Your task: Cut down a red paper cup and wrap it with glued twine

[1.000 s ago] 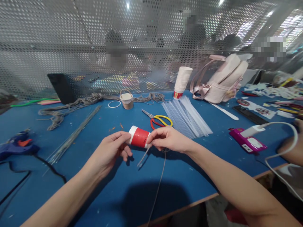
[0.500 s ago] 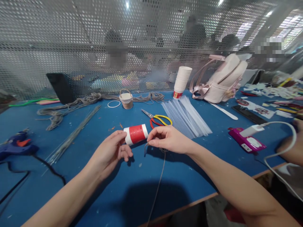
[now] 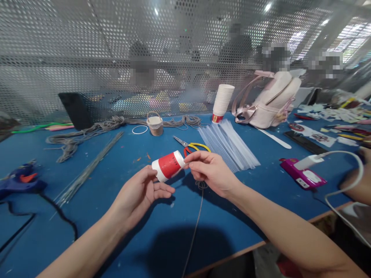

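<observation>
The cord (image 3: 179,170) has been swung up beside the cup (image 3: 169,165), pinched by the right hand (image 3: 210,170); likely crushable, the cup's best pinched gently at one end, as by the left hand (image 3: 142,193).

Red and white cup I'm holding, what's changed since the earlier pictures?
The cup has tilted, its right end swinging upward. The cord end that hung below the right hand now appears to run along the cup's near side. The left hand still holds the cup; the scissors stayed put.

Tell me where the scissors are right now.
In the head view, near the middle, the scissors lie on the table just beyond the right hand, left of the pale strips.
</observation>
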The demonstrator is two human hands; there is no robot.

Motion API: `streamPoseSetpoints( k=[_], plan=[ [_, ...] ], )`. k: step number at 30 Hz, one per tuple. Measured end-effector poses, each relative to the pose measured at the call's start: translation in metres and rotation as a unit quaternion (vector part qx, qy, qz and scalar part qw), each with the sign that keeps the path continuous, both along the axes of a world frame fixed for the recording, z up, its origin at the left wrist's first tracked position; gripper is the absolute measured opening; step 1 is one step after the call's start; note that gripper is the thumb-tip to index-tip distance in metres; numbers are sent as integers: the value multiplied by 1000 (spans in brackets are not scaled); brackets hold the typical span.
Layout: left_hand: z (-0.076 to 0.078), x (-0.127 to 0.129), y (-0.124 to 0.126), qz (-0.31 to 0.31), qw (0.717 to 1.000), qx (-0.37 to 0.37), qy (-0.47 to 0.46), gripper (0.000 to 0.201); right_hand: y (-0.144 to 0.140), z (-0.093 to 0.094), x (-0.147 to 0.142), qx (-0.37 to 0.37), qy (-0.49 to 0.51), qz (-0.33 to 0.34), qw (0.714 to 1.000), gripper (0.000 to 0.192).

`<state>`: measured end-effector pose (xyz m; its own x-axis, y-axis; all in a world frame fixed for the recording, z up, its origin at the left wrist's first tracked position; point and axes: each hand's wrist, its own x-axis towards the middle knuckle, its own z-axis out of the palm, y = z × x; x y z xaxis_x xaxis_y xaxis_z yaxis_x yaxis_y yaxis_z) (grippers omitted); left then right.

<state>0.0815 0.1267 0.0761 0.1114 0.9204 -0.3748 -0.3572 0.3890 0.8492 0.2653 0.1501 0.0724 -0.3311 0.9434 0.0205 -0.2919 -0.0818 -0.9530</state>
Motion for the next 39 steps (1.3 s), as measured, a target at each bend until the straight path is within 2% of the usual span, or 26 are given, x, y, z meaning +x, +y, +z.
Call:
streamPoseSetpoints(
  k=[3,6,9,11,13,16,22,25,31,33,36,39],
  plan=[
    [2,1,-2,-13,1000,2,6,13,-4,1,1,43,-92,71,992,8],
    [3,3,-5,-14,999,3,45,11,-8,3,2,148,-194,58,968,5],
    [3,5,-8,-27,992,19,122,6,-8,5,5,300,-279,8,912,11],
    [3,5,-10,-41,983,46,173,6,-6,5,8,364,-311,3,878,11],
    [5,4,-11,-50,972,76,219,10,-4,4,10,393,-325,9,860,11],
    [7,3,-12,-63,955,98,271,15,-3,1,10,404,-337,6,850,9],
    [11,3,-13,-98,945,109,294,20,-5,-3,6,425,-356,-7,832,9],
    [11,5,-13,-91,939,127,307,24,-7,-3,3,411,-363,1,836,8],
    [6,7,-13,-46,913,175,365,29,-16,-6,-6,331,-363,-20,871,12],
    [7,7,-14,-40,914,174,364,27,-17,-4,-7,294,-342,-19,892,10],
    [10,7,-14,-36,918,169,356,27,-15,0,-5,200,-300,13,933,4],
    [11,5,-14,-44,923,161,348,27,-10,2,-2,169,-292,25,941,4]
  ],
)
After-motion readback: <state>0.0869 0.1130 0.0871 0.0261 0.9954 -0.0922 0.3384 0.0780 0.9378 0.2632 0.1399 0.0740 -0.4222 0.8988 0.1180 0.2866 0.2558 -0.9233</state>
